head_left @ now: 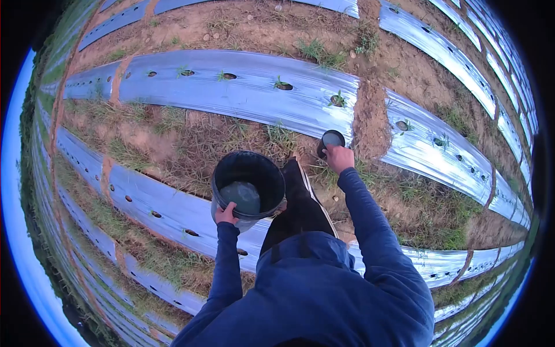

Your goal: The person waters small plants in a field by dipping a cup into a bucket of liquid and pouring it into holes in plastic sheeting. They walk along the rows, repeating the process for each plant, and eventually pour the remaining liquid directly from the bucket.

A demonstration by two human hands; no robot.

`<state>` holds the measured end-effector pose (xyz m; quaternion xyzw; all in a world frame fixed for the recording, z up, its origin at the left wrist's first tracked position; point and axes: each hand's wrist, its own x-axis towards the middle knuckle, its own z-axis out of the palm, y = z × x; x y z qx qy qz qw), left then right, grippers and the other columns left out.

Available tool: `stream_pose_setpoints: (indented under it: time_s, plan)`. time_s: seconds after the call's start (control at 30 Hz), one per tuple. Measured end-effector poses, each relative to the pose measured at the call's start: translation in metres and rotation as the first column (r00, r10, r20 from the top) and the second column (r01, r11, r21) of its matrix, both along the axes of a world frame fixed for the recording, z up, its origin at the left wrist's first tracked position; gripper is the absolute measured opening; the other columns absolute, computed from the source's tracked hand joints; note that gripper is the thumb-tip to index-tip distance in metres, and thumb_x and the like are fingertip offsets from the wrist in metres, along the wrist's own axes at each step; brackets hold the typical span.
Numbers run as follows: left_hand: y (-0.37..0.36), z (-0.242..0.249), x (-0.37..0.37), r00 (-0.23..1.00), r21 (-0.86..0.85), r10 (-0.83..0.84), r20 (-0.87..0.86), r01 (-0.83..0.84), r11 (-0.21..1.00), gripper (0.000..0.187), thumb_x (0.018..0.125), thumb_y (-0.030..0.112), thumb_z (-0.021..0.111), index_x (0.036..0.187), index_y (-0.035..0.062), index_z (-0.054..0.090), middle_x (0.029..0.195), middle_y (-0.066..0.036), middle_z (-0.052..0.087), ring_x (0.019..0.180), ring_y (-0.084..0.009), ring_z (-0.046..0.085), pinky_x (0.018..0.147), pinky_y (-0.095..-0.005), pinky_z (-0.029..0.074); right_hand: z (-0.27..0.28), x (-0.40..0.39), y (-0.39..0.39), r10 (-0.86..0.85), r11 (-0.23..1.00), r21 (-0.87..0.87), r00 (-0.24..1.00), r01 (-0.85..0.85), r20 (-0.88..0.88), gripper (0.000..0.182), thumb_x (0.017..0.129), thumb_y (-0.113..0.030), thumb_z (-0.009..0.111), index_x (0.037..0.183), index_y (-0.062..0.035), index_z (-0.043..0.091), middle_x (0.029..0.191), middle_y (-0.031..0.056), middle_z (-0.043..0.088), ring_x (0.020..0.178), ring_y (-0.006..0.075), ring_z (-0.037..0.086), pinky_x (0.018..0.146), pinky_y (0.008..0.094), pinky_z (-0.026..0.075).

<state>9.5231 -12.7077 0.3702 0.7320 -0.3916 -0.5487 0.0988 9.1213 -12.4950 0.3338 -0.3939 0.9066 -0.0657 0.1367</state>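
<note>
My left hand (226,214) grips the near left rim of a black bucket (272,182), which holds some cloudy greyish liquid (240,198). In my right hand (339,158) is a small dark cup (322,150) with greyish liquid inside. The cup is right of the bucket, beside the lower edge of a silvery plastic sheet (260,107). Beyond the cup, a small green plant (337,99) stands in a hole of that sheet. My fingers are wrapped round the cup's near side.
More sheeted rows run across the field, such as one at the right (428,151) and one behind the bucket (167,208). Dry grass and soil (202,141) lie between them. A bare soil gap (371,118) splits the row ahead. My dark-clad leg (298,214) is beside the bucket.
</note>
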Motion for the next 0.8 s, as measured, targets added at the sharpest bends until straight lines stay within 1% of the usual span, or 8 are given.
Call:
stream_pose_setpoints:
  time_s: [0.03,0.2,0.3,0.4,0.43,0.47,0.67,0.8]
  plan:
    - [-0.003,-0.010,-0.002,0.999,0.015,0.047,-0.012,-0.047,0.999,0.033,0.069,0.019,0.076,0.088,-0.0008,0.058,0.072,-0.006,0.056,0.055,-0.0171,0.055,0.042,-0.0317,0.045,-0.017,-0.012,-0.007,-0.029,0.993,0.116,0.999,0.025,0.034,0.025,0.092,-0.037,0.057,0.093,-0.0130,0.065,0.072,0.0148,0.067,0.068,0.0349,0.067,0.058,0.0467,0.051]
    - [-0.026,-0.042,0.005,0.978,0.157,0.209,0.000,-0.206,0.966,0.026,0.075,0.017,0.070,0.092,0.0042,0.055,0.077,-0.007,0.057,0.063,-0.0197,0.060,0.055,-0.0359,0.056,-0.134,-0.076,-0.022,-0.168,0.975,0.154,0.984,0.158,0.057,0.027,0.093,-0.038,0.055,0.098,-0.0137,0.065,0.074,0.0148,0.068,0.069,0.0350,0.068,0.059,0.0476,0.052]
    - [-0.043,-0.080,0.022,0.970,0.233,0.238,-0.055,-0.220,0.947,0.020,0.078,0.013,0.065,0.094,0.0070,0.055,0.085,-0.007,0.060,0.069,-0.0242,0.064,0.062,-0.0401,0.060,-0.196,-0.123,-0.037,-0.214,0.951,0.245,0.974,0.190,0.077,0.027,0.093,-0.037,0.056,0.100,-0.0137,0.065,0.076,0.0141,0.069,0.072,0.0352,0.068,0.062,0.0468,0.053]
    - [-0.054,-0.115,-0.001,0.964,0.258,0.263,-0.047,-0.242,0.935,0.019,0.078,0.009,0.062,0.096,0.0059,0.055,0.089,-0.008,0.062,0.074,-0.0262,0.066,0.064,-0.0413,0.061,-0.265,-0.164,-0.045,-0.248,0.930,0.300,0.965,0.213,0.084,0.027,0.092,-0.037,0.057,0.098,-0.0136,0.067,0.080,0.0144,0.070,0.074,0.0356,0.069,0.064,0.0466,0.054]
    - [-0.055,-0.126,-0.011,0.975,0.253,0.221,-0.037,-0.205,0.945,0.023,0.080,0.010,0.059,0.102,0.0049,0.058,0.097,-0.009,0.062,0.082,-0.0266,0.067,0.068,-0.0398,0.061,-0.290,-0.176,-0.046,-0.272,0.930,0.274,0.960,0.245,0.065,0.026,0.092,-0.038,0.057,0.096,-0.0138,0.068,0.082,0.0138,0.070,0.075,0.0348,0.069,0.066,0.0458,0.054]
    - [-0.056,-0.137,-0.021,0.974,0.261,0.221,-0.039,-0.204,0.944,0.025,0.080,0.009,0.059,0.104,0.0048,0.058,0.099,-0.009,0.062,0.084,-0.0267,0.067,0.068,-0.0397,0.061,-0.314,-0.187,-0.047,-0.269,0.919,0.316,0.961,0.238,0.058,0.027,0.091,-0.038,0.058,0.096,-0.0139,0.068,0.082,0.0133,0.071,0.076,0.0342,0.069,0.066,0.0453,0.055]
    - [-0.055,-0.181,-0.058,0.970,0.272,0.237,-0.061,-0.212,0.938,0.032,0.080,0.003,0.057,0.112,0.0040,0.056,0.105,-0.011,0.064,0.089,-0.0266,0.067,0.073,-0.0407,0.061,-0.366,-0.233,-0.059,-0.229,0.863,0.468,0.973,0.191,0.025,0.027,0.090,-0.040,0.059,0.094,-0.0147,0.069,0.083,0.0114,0.071,0.079,0.0313,0.070,0.069,0.0438,0.055]
    - [-0.055,-0.179,-0.061,0.962,0.280,0.261,-0.080,-0.229,0.932,0.032,0.080,0.002,0.059,0.112,0.0038,0.056,0.103,-0.011,0.065,0.086,-0.0242,0.067,0.071,-0.0386,0.060,-0.369,-0.246,-0.062,-0.197,0.843,0.520,0.979,0.137,0.060,0.027,0.090,-0.039,0.060,0.094,-0.0139,0.070,0.085,0.0127,0.071,0.080,0.0322,0.070,0.071,0.0444,0.056]
